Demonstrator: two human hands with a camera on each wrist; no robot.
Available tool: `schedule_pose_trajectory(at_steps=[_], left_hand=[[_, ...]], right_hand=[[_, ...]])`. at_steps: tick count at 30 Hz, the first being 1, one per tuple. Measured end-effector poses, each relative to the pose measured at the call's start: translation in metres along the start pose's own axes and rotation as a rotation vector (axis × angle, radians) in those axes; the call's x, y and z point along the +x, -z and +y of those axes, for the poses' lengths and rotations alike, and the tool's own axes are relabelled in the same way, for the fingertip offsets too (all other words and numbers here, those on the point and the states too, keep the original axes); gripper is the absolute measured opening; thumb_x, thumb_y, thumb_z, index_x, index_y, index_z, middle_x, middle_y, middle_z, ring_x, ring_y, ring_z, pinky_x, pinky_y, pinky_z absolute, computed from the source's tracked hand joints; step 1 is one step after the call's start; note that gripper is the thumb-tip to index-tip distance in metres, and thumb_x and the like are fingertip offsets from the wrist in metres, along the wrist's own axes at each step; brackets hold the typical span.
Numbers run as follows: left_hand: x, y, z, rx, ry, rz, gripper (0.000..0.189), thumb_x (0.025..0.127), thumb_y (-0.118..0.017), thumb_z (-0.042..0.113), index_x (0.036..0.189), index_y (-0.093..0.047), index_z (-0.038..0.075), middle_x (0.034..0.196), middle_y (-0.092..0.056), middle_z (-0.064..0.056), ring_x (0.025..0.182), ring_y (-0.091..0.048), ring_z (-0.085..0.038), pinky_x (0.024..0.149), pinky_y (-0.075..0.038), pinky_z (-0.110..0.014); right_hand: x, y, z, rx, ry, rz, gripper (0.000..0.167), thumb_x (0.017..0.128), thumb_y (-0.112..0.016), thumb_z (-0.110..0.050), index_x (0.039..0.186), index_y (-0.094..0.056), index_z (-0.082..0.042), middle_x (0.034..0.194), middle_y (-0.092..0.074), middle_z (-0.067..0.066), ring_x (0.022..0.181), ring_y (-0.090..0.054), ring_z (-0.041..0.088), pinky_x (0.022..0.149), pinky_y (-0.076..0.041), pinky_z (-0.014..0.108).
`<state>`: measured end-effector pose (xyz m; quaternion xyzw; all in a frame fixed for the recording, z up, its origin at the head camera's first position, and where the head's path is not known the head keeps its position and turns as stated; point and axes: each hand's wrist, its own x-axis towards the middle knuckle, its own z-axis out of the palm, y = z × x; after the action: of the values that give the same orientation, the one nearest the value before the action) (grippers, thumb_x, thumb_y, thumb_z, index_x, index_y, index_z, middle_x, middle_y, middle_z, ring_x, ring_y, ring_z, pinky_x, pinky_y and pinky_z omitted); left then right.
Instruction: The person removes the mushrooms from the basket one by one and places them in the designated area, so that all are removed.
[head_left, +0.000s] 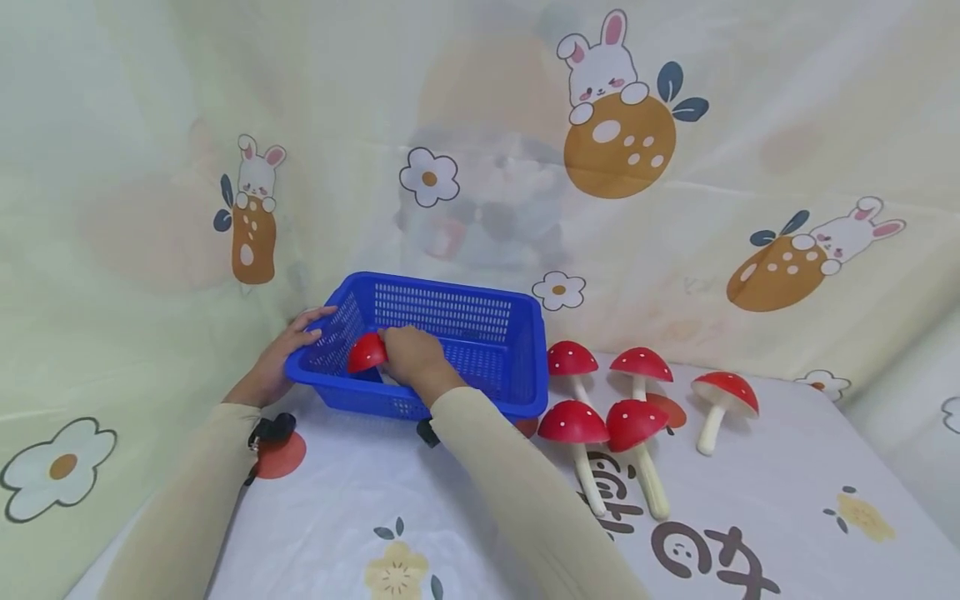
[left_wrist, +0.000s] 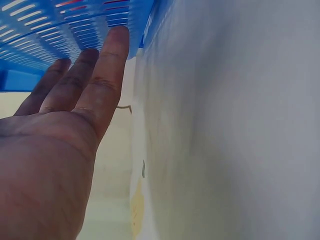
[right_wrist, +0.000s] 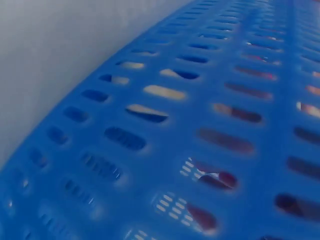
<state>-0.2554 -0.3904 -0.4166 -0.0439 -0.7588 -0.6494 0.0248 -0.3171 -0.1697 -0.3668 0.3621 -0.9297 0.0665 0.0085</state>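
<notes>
A blue plastic basket [head_left: 450,292] with slotted walls stands on the table against the curtain. Inside its left part, my right hand [head_left: 416,358] holds a toy mushroom with a red, white-dotted cap [head_left: 367,352]; the hand hides most of its stem. The right wrist view is filled by the slotted basket wall [right_wrist: 165,145], with reddish patches showing through the slots. At the basket's left end is my left hand [head_left: 281,354], its fingertips at the rim. In the left wrist view, straight fingers [left_wrist: 102,82] lie along the outside of the wall.
Several red-capped mushrooms with pale stems lie right of the basket, such as a near one [head_left: 636,425] and a lone one [head_left: 726,393] farther right. A printed white cloth [head_left: 337,517] covers the table. Printed curtains [head_left: 480,92] rise behind and at the sides.
</notes>
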Motion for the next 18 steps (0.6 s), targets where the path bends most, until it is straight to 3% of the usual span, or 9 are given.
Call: schedule_pose_trajectory(at_steps=[3, 6, 12, 18], left_hand=[[0.0, 0.0, 0.0, -0.002, 0.006, -0.001, 0.056, 0.104, -0.04, 0.042, 0.156, -0.022, 0.034, 0.166, -0.007, -0.003, 0.149, -0.022, -0.04, 0.101, -0.048, -0.038], [0.0, 0.0, 0.001, -0.012, 0.012, -0.006, 0.056, 0.104, -0.04, 0.042, 0.156, -0.021, 0.034, 0.166, -0.006, -0.003, 0.149, -0.022, -0.04, 0.103, -0.047, -0.04], [0.0, 0.0, 0.003, -0.043, 0.019, -0.011, 0.054, 0.105, -0.037, 0.039, 0.157, -0.021, 0.032, 0.166, -0.008, -0.006, 0.147, -0.023, -0.041, 0.099, -0.051, -0.032], [-0.002, 0.0, 0.003, -0.046, 0.015, -0.014, 0.054, 0.105, -0.037, 0.039, 0.157, -0.022, 0.032, 0.165, -0.008, -0.007, 0.147, -0.024, -0.041, 0.098, -0.052, -0.031]], right_hand=[[0.001, 0.001, -0.002, -0.06, -0.004, 0.041, 0.02, 0.097, -0.062, -0.028, 0.112, -0.068, -0.017, 0.089, -0.07, -0.001, 0.074, -0.06, 0.013, 0.069, -0.055, 0.027], [0.001, 0.004, -0.004, -0.099, -0.01, 0.065, 0.015, 0.099, -0.058, -0.026, 0.1, -0.069, -0.016, 0.084, -0.07, -0.002, 0.068, -0.058, 0.012, 0.063, -0.053, 0.026], [-0.003, 0.007, -0.005, -0.159, 0.021, 0.111, 0.016, 0.101, -0.053, -0.018, 0.095, -0.068, -0.016, 0.088, -0.072, -0.001, 0.067, -0.058, 0.01, 0.059, -0.054, 0.026], [-0.008, 0.012, -0.002, -0.161, 0.015, 0.211, 0.017, 0.101, -0.053, -0.018, 0.097, -0.069, -0.014, 0.081, -0.072, 0.0, 0.063, -0.058, 0.01, 0.051, -0.051, 0.025]])
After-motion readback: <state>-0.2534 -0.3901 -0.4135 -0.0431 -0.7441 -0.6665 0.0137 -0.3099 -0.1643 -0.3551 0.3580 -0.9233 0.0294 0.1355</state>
